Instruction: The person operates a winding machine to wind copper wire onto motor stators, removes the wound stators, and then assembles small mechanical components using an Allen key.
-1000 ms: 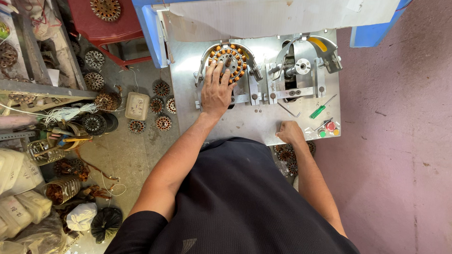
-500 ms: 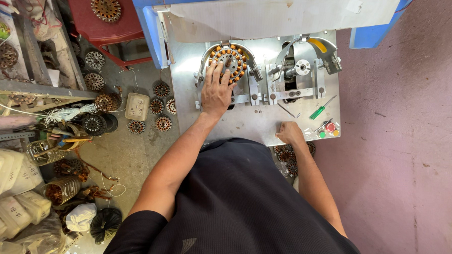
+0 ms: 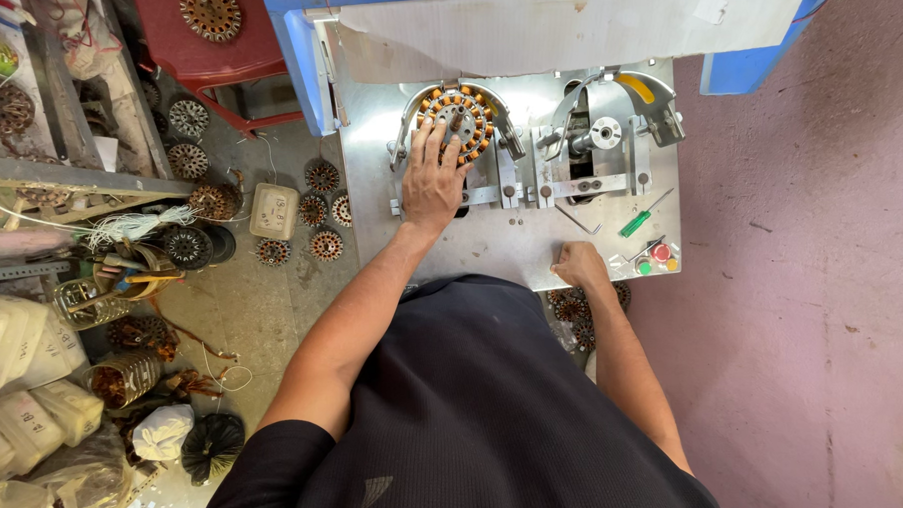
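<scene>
Left hand [image 3: 432, 178] spread flat, fingers on wound stator [image 3: 457, 119] seated in fixture on metal surface [image 3: 502, 248], apparently steadying it. Right hand [image 3: 578, 262] loosely curled at near edge, gripping nothing visible. Green screwdriver [image 3: 638, 221] and coloured buttons [image 3: 656, 257] just beside. Loose stators [image 3: 318, 211] on floor left.

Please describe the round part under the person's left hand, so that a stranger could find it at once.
Find the steel machine plate in front of the person. At its upper left, the left hand rests on a round wound stator seated in a curved metal cradle. Unlike the loose stators on the floor, its ring of coils shows orange tips.
</scene>
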